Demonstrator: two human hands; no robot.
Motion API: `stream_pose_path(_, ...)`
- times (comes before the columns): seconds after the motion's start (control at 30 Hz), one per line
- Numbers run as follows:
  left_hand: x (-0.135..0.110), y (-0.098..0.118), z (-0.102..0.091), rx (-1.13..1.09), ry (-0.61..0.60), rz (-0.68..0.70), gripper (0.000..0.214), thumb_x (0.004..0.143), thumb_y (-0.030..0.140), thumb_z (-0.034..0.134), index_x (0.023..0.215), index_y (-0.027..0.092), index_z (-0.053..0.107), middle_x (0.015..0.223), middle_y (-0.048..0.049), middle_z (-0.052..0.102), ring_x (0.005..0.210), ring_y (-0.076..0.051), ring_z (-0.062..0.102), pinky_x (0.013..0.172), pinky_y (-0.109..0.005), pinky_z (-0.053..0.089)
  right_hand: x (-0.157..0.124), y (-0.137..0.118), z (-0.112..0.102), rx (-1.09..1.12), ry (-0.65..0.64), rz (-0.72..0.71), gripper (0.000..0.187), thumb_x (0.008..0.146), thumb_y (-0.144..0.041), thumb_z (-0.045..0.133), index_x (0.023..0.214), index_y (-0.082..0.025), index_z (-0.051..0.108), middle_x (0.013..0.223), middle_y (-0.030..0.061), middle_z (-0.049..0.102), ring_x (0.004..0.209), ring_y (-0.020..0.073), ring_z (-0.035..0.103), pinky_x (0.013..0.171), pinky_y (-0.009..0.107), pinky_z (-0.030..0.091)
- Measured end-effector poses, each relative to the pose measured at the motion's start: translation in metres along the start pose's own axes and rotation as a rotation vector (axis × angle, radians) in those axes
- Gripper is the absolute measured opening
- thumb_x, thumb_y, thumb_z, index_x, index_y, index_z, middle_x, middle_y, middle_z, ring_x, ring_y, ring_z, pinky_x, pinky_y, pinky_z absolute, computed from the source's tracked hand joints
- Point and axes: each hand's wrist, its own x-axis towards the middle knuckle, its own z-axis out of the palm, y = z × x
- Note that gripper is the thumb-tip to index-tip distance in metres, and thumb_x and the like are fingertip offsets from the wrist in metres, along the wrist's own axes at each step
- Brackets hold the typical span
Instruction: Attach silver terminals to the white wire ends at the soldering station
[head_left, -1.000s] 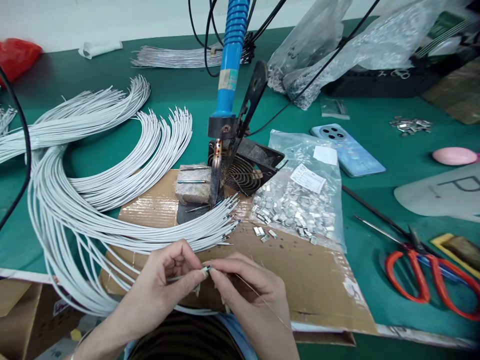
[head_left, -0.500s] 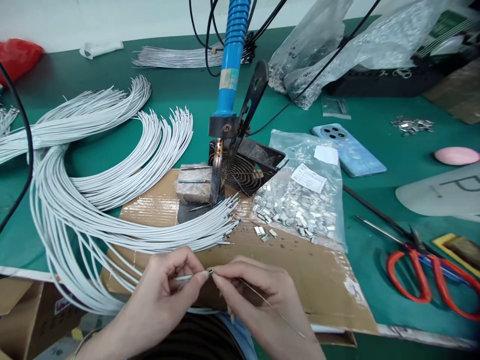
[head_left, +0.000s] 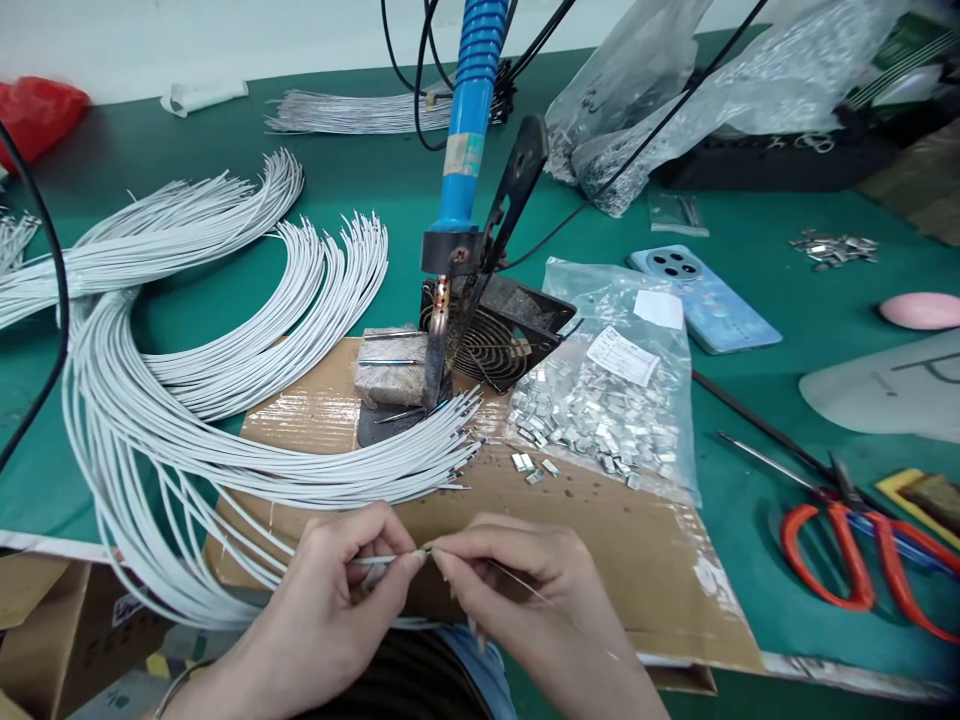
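Note:
My left hand (head_left: pixel 341 590) pinches the end of a thin white wire (head_left: pixel 375 559) between thumb and forefinger, low in the view over a cardboard sheet (head_left: pixel 600 540). My right hand (head_left: pixel 525 590) meets it fingertip to fingertip, pinching the wire's stripped tip, and a fine metal strand (head_left: pixel 525 583) runs back over its fingers. Just beyond the hands, a bundle of white wires (head_left: pixel 300 470) lies with its stripped ends pointing right. A blue-handled soldering iron (head_left: pixel 461 160) stands in a black holder (head_left: pixel 495 330) behind them.
A clear bag of small metal clips (head_left: pixel 600 410) lies right of the iron, with a few loose clips (head_left: pixel 529 465) beside it. Red-handled scissors (head_left: pixel 847 550), a blue phone (head_left: pixel 705 298) and a pink oval (head_left: pixel 921 310) sit at the right. More white wire coils (head_left: pixel 150 240) fill the left.
Both hands have slid slightly down and right while keeping their pinch on the wire. The rest of the bench is as before.

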Motion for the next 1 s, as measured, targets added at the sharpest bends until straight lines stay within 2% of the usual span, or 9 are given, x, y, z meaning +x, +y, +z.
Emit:
stream_pose_path(0.17,-0.001,-0.001,0.001,0.016,0.041,0.04,0.035,0.107,0.045,0.057,0.083,0.02,0.064,0.068,0.0018,0.054,0.061,-0.014,0.043,0.053,-0.026,0.03,-0.002,-0.005,0.005,0.107,0.104,0.096,0.016,0.088,-0.026,0.077,0.08,-0.027,0.091,0.059,-0.0014,0.061,0.048,0.0092,0.051,0.047,0.022,0.035)
stream_pose_path(0.37,-0.001,0.0,0.009,0.086,0.117,0.137,0.032,0.11,0.039,0.049,0.087,0.022,0.063,0.066,0.0033,0.053,0.058,-0.014,0.041,0.054,-0.027,0.03,-0.008,0.006,0.029,0.245,0.327,0.116,0.015,0.086,-0.028,0.079,0.077,-0.023,0.089,0.058,-0.0015,0.059,0.044,0.0086,0.048,0.041,0.021,0.035)
stream_pose_path(0.5,-0.001,0.002,0.013,-0.05,0.159,0.084,0.031,0.111,0.044,0.048,0.09,0.023,0.057,0.062,0.0062,0.045,0.058,-0.014,0.036,0.054,-0.027,0.029,-0.011,0.014,0.049,0.127,0.485,-0.065,0.015,0.089,-0.023,0.076,0.083,-0.023,0.09,0.058,-0.0003,0.064,0.049,0.012,0.056,0.047,0.022,0.046)
stream_pose_path(0.6,0.0,0.001,0.013,-0.182,0.107,0.058,0.032,0.111,0.049,0.048,0.094,0.023,0.054,0.063,0.0083,0.037,0.057,-0.013,0.031,0.052,-0.026,0.027,-0.012,0.016,0.057,0.061,0.573,-0.186,0.015,0.089,-0.016,0.076,0.086,-0.024,0.089,0.064,0.0003,0.071,0.054,0.0122,0.061,0.053,0.022,0.05)
stream_pose_path(0.7,0.0,0.001,0.012,-0.29,0.071,0.042,0.034,0.11,0.053,0.05,0.095,0.022,0.053,0.064,0.0085,0.035,0.057,-0.012,0.03,0.051,-0.025,0.027,-0.011,0.016,0.058,0.073,0.569,-0.218,0.019,0.09,-0.013,0.075,0.089,-0.026,0.089,0.067,0.0,0.073,0.055,0.0119,0.063,0.054,0.021,0.051)
stream_pose_path(0.83,-0.001,0.005,0.015,-0.383,0.107,0.003,0.04,0.106,0.06,0.055,0.094,0.022,0.053,0.065,0.009,0.034,0.058,-0.011,0.029,0.052,-0.025,0.027,-0.009,0.019,0.058,0.099,0.526,-0.248,0.024,0.091,-0.01,0.074,0.094,-0.029,0.089,0.067,-0.0016,0.073,0.054,0.0111,0.061,0.051,0.02,0.049)
stream_pose_path(1.0,0.004,0.009,0.015,-0.374,0.131,-0.038,0.05,0.098,0.069,0.061,0.088,0.02,0.056,0.062,0.0098,0.032,0.057,-0.01,0.025,0.05,-0.024,0.021,-0.008,0.023,0.053,-0.044,0.545,-0.383,0.027,0.089,-0.006,0.073,0.096,-0.027,0.087,0.073,0.0014,0.075,0.057,0.0139,0.064,0.055,0.024,0.051)
